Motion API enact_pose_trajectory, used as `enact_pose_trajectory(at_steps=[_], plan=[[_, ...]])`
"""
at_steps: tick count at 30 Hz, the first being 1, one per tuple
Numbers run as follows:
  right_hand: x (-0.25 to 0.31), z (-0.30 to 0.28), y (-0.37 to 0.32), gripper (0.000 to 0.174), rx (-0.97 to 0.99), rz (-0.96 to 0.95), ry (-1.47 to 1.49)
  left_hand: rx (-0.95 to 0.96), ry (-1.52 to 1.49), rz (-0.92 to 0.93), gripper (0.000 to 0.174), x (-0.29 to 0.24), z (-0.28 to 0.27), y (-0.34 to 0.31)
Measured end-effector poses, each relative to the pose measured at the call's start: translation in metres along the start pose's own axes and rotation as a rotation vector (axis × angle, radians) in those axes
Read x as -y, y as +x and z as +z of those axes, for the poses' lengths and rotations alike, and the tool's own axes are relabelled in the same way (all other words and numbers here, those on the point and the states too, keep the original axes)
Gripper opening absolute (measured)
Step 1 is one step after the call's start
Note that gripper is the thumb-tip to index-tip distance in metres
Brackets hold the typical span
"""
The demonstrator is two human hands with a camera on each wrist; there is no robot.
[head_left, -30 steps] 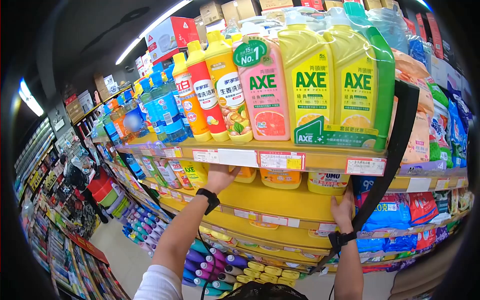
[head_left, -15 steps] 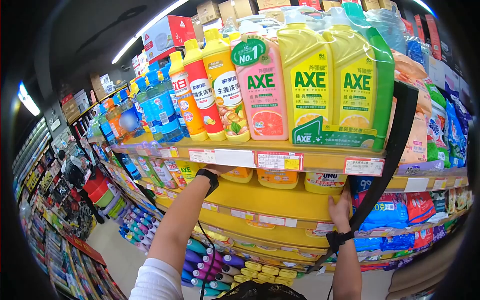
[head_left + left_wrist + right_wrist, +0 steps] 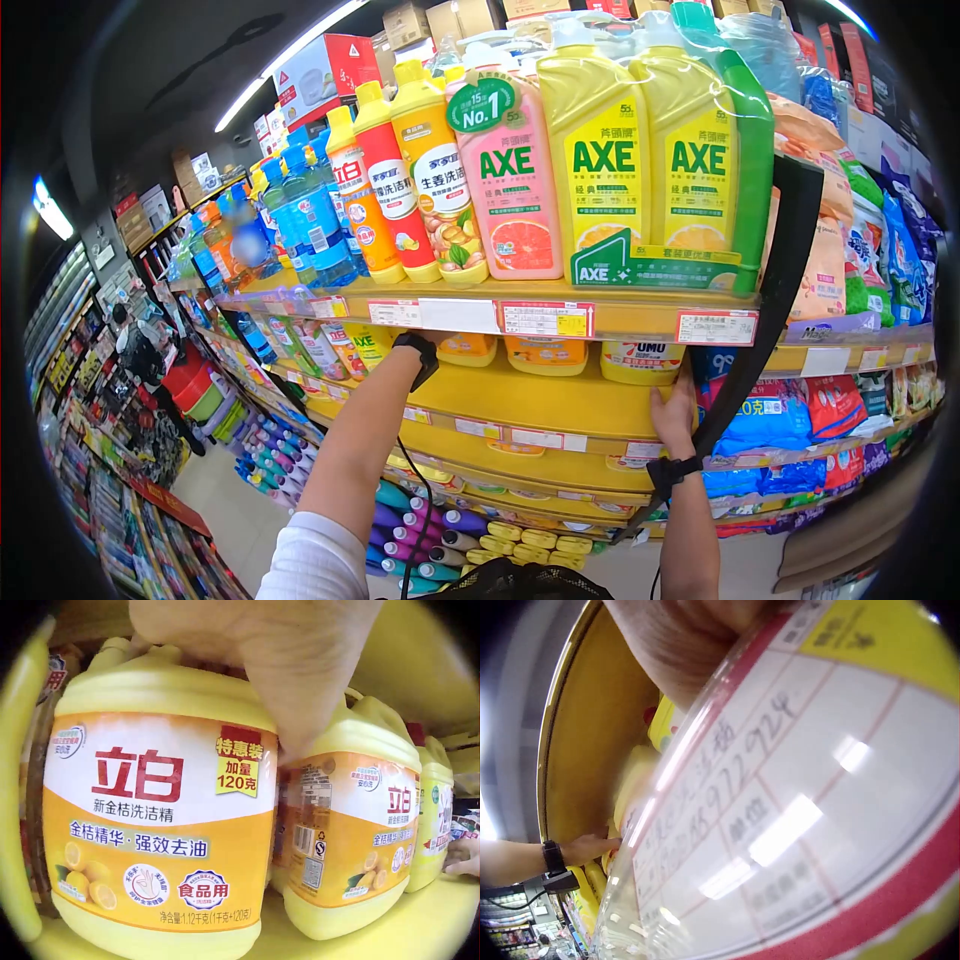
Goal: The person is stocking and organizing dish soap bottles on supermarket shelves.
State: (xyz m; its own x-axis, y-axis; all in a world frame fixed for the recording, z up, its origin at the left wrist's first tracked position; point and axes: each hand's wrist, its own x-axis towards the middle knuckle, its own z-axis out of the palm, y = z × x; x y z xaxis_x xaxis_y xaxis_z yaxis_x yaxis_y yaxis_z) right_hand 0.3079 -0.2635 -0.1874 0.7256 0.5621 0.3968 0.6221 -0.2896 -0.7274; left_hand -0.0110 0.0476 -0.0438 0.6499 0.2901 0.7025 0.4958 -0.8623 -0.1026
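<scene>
My left hand (image 3: 300, 652) reaches in over the lower shelf, its fingers mostly out of sight. In the left wrist view it hangs over a big yellow dish soap bottle (image 3: 157, 817) with an orange and white label, the thumb pointing down at that bottle's right side. A matching dish soap bottle (image 3: 360, 832) stands just to the right. My right hand (image 3: 675, 412) is at the shelf's right end, its thumb apart and its fingers alongside a yellow UMU bottle (image 3: 642, 364).
The upper shelf (image 3: 640, 312) overhangs both hands, with price tags (image 3: 545, 319) along its edge and AXE bottles (image 3: 600, 150) on top. A black upright post (image 3: 770, 300) stands right of my right hand. Purple and teal bottles (image 3: 420, 530) fill the floor below.
My left hand has gone deeper under the upper shelf, so the head view now shows only its wrist band and forearm. My right hand has stayed beside the UMU bottle.
</scene>
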Motion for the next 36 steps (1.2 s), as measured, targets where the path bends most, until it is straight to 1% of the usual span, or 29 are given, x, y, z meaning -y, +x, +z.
enact_pose_trajectory(at_steps=[3, 5, 8, 11, 14, 17, 20, 21, 24, 25, 28, 29, 32, 34, 36], plan=[[0.007, -0.004, -0.001, 0.07, 0.014, 0.029, 0.02, -0.048, -0.013, 0.029, 0.037, -0.001, 0.0, -0.003], [0.011, -0.007, -0.002, 0.072, 0.02, 0.027, 0.031, -0.008, 0.002, 0.03, 0.037, -0.003, -0.002, -0.003], [0.012, -0.007, -0.002, 0.073, 0.035, 0.04, 0.023, 0.311, 0.051, -0.052, 0.039, -0.022, -0.03, 0.007], [0.008, -0.005, -0.002, 0.072, 0.03, 0.037, 0.007, 0.096, 0.135, 0.1, 0.039, -0.033, -0.04, -0.002], [0.003, -0.001, 0.0, 0.072, 0.016, -0.001, 0.006, 0.043, 0.159, 0.079, 0.041, -0.056, -0.068, -0.004], [0.004, -0.003, -0.003, 0.072, 0.013, -0.028, 0.0, 0.078, 0.064, -0.078, 0.046, -0.074, -0.09, -0.012], [0.009, -0.005, -0.002, 0.074, -0.003, -0.059, 0.009, -0.047, 0.261, -0.021, 0.052, -0.076, -0.083, -0.023], [0.009, -0.005, 0.0, 0.076, -0.012, -0.071, 0.016, -0.108, 0.216, -0.002, 0.055, -0.074, -0.077, -0.027], [-0.002, -0.001, 0.015, 0.078, -0.048, -0.244, 0.075, -0.267, 0.208, 0.005, 0.05, -0.076, -0.067, -0.03], [-0.006, 0.002, 0.024, 0.077, -0.1, -0.358, 0.09, -0.344, 0.214, 0.031, 0.05, -0.076, -0.063, -0.03], [0.006, -0.006, 0.031, 0.079, 0.026, -0.126, 0.229, -0.373, 0.216, 0.036, 0.05, -0.076, -0.06, -0.03], [0.014, -0.012, 0.029, 0.08, 0.038, -0.119, 0.23, -0.371, 0.216, 0.032, 0.05, -0.077, -0.061, -0.03], [0.004, 0.001, 0.034, 0.07, -0.046, -0.235, 0.124, -0.356, 0.208, 0.021, 0.05, -0.077, -0.062, -0.031], [0.03, -0.013, 0.032, 0.069, 0.096, -0.108, 0.115, -0.335, 0.204, 0.015, 0.051, -0.078, -0.063, -0.031], [0.04, -0.016, 0.029, 0.07, 0.131, -0.084, 0.105, -0.318, 0.198, 0.006, 0.051, -0.08, -0.064, -0.031]])
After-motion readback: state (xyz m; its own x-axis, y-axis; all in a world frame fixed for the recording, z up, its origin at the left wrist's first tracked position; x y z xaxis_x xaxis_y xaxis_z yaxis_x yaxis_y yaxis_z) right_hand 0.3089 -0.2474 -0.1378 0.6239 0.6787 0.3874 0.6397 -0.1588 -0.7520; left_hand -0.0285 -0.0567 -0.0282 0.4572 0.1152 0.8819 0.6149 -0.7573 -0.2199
